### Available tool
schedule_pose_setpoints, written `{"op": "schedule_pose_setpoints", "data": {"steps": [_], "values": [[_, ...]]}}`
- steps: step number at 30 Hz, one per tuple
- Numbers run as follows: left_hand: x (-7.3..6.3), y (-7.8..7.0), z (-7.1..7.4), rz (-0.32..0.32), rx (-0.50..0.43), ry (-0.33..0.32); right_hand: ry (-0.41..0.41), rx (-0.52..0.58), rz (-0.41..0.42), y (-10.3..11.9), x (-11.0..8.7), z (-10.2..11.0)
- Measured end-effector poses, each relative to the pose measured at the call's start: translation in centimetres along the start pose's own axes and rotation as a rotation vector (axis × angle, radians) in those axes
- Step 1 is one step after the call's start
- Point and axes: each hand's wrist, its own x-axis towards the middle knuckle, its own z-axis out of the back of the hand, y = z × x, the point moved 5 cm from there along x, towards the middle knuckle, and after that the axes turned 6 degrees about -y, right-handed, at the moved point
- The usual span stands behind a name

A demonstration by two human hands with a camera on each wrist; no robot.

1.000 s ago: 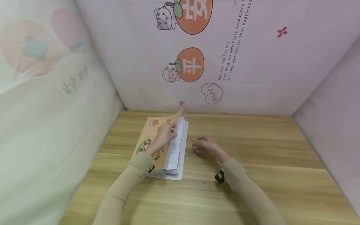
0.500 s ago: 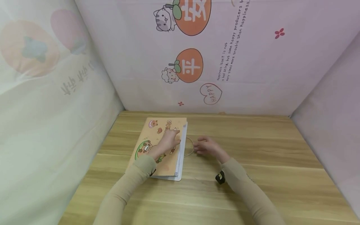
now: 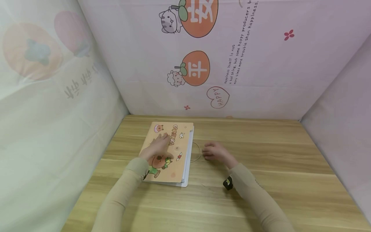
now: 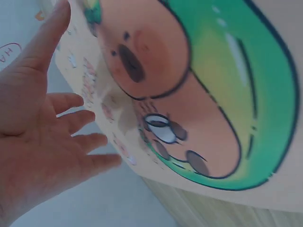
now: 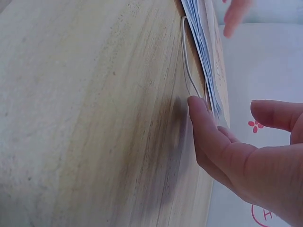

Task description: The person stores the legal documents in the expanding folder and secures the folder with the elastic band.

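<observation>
A closed notebook (image 3: 178, 169) with an orange capybara cover lies on the table, white pages showing along its right side. My left hand (image 3: 157, 145) is over the left part of the cover; in the left wrist view its fingers are spread, the thumb stands apart, and nothing is held. A thin elastic band (image 5: 185, 52) loops out from the notebook's right edge onto the table. Just right of this loop is my right hand (image 3: 214, 151), fingers loosely bent with the fingertips close to the band. Its thumb (image 5: 274, 113) stands well away from the fingers.
The wood-grain table (image 3: 261, 199) extends to the right and in front of the notebook. White cloth with printed fruit and lettering hangs as a back wall (image 3: 261, 96), with more cloth at the left (image 3: 87, 122) and right (image 3: 342, 106).
The lifted cover has come down flat over the pages. My left hand has let go of its edge and moved left across it. My right hand has shifted slightly right from the band.
</observation>
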Motion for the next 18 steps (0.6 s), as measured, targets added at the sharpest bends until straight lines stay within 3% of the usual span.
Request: {"op": "schedule_pose_setpoints", "data": {"steps": [5,8,14,18], "values": [[-0.7,1.8,-0.9,0.110,-0.028,0.056,0.007,-0.003,-0.012,-0.1,0.1,-0.2],[-0.9,2.1,-1.2,0.146,-0.029,0.060,0.014,0.001,-0.021,-0.1,0.1,-0.3],[-0.7,2.5,-1.8,0.142,-0.044,0.037,0.017,0.010,-0.021,0.1,0.2,-0.4],[-0.7,1.9,-2.1,0.129,-0.069,0.016,0.020,0.018,-0.022,-0.1,0.3,-0.3]]}}
